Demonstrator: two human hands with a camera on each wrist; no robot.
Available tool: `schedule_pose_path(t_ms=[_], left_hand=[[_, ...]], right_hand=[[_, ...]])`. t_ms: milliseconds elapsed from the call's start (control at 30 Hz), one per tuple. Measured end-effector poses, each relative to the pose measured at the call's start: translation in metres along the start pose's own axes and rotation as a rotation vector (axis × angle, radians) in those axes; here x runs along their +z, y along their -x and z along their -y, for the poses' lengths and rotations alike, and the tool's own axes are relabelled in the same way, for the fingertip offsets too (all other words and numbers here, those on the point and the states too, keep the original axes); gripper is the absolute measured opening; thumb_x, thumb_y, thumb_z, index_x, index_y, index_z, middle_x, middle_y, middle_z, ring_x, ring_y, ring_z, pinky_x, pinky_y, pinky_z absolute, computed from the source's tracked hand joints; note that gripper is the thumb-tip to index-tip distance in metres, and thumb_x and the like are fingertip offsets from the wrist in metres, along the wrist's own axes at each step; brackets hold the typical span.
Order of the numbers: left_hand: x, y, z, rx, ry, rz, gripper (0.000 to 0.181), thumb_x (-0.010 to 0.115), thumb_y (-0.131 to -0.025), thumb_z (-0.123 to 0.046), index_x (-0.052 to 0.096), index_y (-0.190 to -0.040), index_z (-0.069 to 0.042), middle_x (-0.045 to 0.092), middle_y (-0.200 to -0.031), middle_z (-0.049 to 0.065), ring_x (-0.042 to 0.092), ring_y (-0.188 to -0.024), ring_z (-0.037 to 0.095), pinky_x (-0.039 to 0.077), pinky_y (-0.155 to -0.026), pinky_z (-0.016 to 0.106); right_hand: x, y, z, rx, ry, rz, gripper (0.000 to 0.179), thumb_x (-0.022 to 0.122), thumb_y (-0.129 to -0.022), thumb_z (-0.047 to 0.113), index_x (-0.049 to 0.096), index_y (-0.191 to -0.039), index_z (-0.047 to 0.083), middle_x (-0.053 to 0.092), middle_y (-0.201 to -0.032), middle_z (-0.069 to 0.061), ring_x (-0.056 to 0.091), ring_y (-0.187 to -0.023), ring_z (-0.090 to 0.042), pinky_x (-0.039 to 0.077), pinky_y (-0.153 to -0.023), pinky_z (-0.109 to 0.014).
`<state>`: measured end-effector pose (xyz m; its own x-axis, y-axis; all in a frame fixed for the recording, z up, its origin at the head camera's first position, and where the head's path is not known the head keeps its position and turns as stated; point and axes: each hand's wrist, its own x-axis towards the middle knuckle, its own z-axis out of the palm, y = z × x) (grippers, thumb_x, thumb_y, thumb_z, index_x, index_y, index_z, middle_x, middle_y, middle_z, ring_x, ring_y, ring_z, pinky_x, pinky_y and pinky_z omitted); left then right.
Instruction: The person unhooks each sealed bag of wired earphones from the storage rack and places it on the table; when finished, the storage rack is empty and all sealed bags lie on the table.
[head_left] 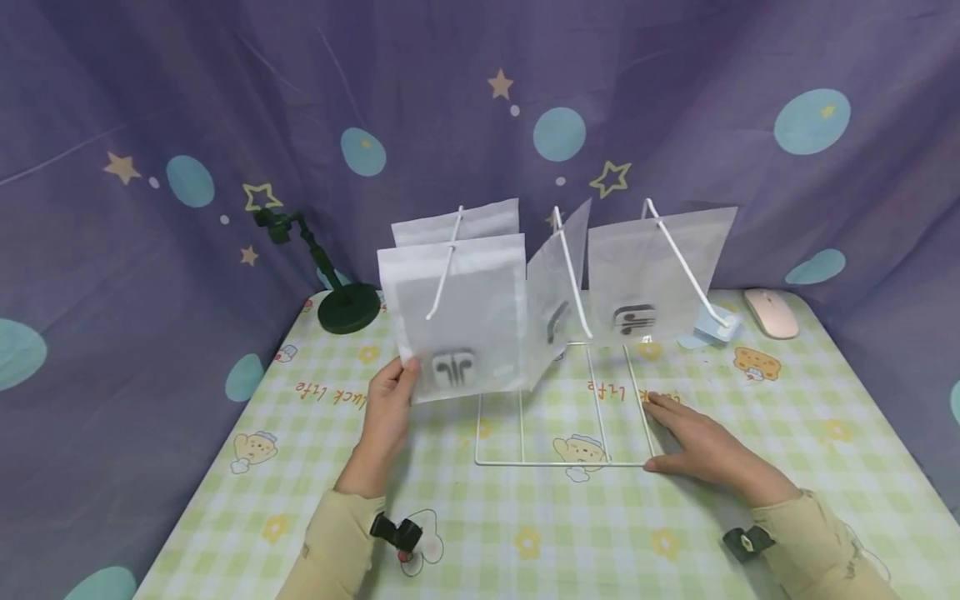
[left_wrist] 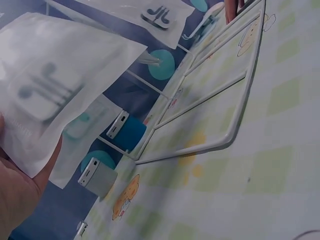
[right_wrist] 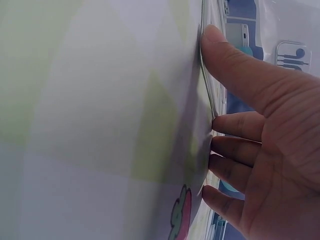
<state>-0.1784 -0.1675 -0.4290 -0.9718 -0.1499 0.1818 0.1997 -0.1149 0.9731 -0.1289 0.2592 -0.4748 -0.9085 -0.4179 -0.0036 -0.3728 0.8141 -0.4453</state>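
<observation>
A white wire rack [head_left: 558,464] stands on the table, its three slanted arms hung with frosted bags. Near the front of the left arm hangs a bag [head_left: 480,308] with wired earphones in a case showing through; another bag [head_left: 457,223] hangs behind it. My left hand [head_left: 386,404] pinches the front bag's lower left corner, thumb on the near side. The middle bag [head_left: 561,292] is turned sideways, while the right bag [head_left: 660,267] faces forward with similar earphones. At the base's right front corner my right hand [head_left: 693,442] rests with extended fingers, thumb at the wire.
A dark green stand [head_left: 348,308] is at the back left. A pink mouse [head_left: 772,313] lies at the back right, beside a small light-blue item [head_left: 716,325] partly behind the right bag. A checked cloth [head_left: 450,533] covers the table, with a purple curtain [head_left: 465,108] behind.
</observation>
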Motion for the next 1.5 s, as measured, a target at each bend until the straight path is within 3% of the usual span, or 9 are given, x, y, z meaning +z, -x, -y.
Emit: schedule_pose_path(t_ms=[200,400,500,667,967,1233,1333,1400,1500], left_hand=[[-0.006,0.014,-0.002,-0.004,0.073,0.024,0.023,0.053,-0.1,-0.004,0.072,-0.1,-0.016,0.067,-0.09,-0.008,0.054,-0.086,0.006,0.045,-0.076,0.018],[-0.01,0.025,-0.004,0.026,0.117,0.079,0.025,0.052,-0.1,-0.006,0.072,-0.1,-0.021,0.069,-0.096,-0.007,0.057,-0.091,0.006,0.048,-0.08,0.018],[-0.012,0.029,-0.005,0.045,0.122,0.089,0.027,0.052,-0.1,-0.005,0.073,-0.099,-0.022,0.066,-0.087,-0.007,0.055,-0.078,0.004,0.046,-0.068,0.016],[-0.016,0.037,-0.009,0.054,0.086,0.086,0.032,0.051,-0.1,-0.003,0.074,-0.095,-0.025,0.047,-0.063,-0.01,0.034,-0.051,-0.001,0.026,-0.046,0.017],[-0.027,0.052,-0.015,0.093,0.089,0.111,0.03,0.049,-0.101,-0.004,0.073,-0.101,-0.022,0.058,-0.075,-0.008,0.044,-0.063,0.002,0.038,-0.055,0.014],[-0.037,0.065,-0.018,0.133,0.144,0.146,0.032,0.047,-0.101,0.001,0.074,-0.101,-0.017,0.065,-0.083,-0.006,0.054,-0.073,0.003,0.047,-0.065,0.015],[-0.039,0.069,-0.021,0.154,0.153,0.156,0.032,0.046,-0.101,0.002,0.073,-0.099,-0.015,0.06,-0.076,-0.008,0.05,-0.067,0.002,0.043,-0.058,0.014],[-0.04,0.071,-0.024,0.173,0.162,0.164,0.031,0.046,-0.101,0.001,0.073,-0.098,-0.014,0.055,-0.072,-0.009,0.044,-0.062,0.003,0.034,-0.051,0.018],[-0.041,0.073,-0.029,0.202,0.183,0.179,0.029,0.046,-0.101,0.0,0.073,-0.098,-0.011,0.05,-0.069,-0.009,0.038,-0.059,0.004,0.027,-0.05,0.023]], right_hand=[[0.001,-0.001,-0.003,0.005,0.009,0.003,0.091,0.082,-0.074,0.045,0.046,-0.141,-0.005,0.037,-0.149,-0.026,0.035,-0.134,-0.049,0.035,-0.103,-0.06],[0.001,0.0,-0.004,0.008,0.008,0.0,0.09,0.083,-0.074,0.043,0.046,-0.141,-0.005,0.037,-0.149,-0.026,0.035,-0.134,-0.049,0.035,-0.103,-0.06],[0.002,0.0,-0.003,0.002,0.01,-0.004,0.09,0.082,-0.074,0.043,0.046,-0.141,-0.005,0.037,-0.149,-0.026,0.035,-0.133,-0.049,0.035,-0.103,-0.06],[0.001,0.0,-0.003,-0.001,0.012,-0.001,0.09,0.082,-0.074,0.044,0.046,-0.141,-0.006,0.037,-0.149,-0.027,0.035,-0.133,-0.049,0.035,-0.103,-0.06],[0.001,0.0,-0.004,0.011,0.011,0.009,0.091,0.082,-0.075,0.044,0.045,-0.142,-0.005,0.036,-0.149,-0.026,0.034,-0.135,-0.048,0.034,-0.104,-0.06],[0.001,0.0,-0.003,0.004,0.007,0.01,0.092,0.081,-0.075,0.046,0.045,-0.142,-0.005,0.036,-0.15,-0.026,0.035,-0.134,-0.048,0.034,-0.103,-0.06],[0.001,0.0,-0.003,0.004,0.011,0.012,0.092,0.081,-0.075,0.046,0.045,-0.142,-0.005,0.036,-0.15,-0.026,0.034,-0.135,-0.048,0.035,-0.103,-0.06],[0.0,0.0,-0.003,-0.002,0.012,0.008,0.092,0.08,-0.075,0.047,0.045,-0.142,-0.006,0.036,-0.149,-0.027,0.035,-0.134,-0.049,0.035,-0.103,-0.06],[0.0,0.0,-0.003,-0.009,0.009,0.001,0.092,0.08,-0.076,0.049,0.045,-0.142,-0.006,0.036,-0.149,-0.027,0.035,-0.134,-0.049,0.035,-0.102,-0.06]])
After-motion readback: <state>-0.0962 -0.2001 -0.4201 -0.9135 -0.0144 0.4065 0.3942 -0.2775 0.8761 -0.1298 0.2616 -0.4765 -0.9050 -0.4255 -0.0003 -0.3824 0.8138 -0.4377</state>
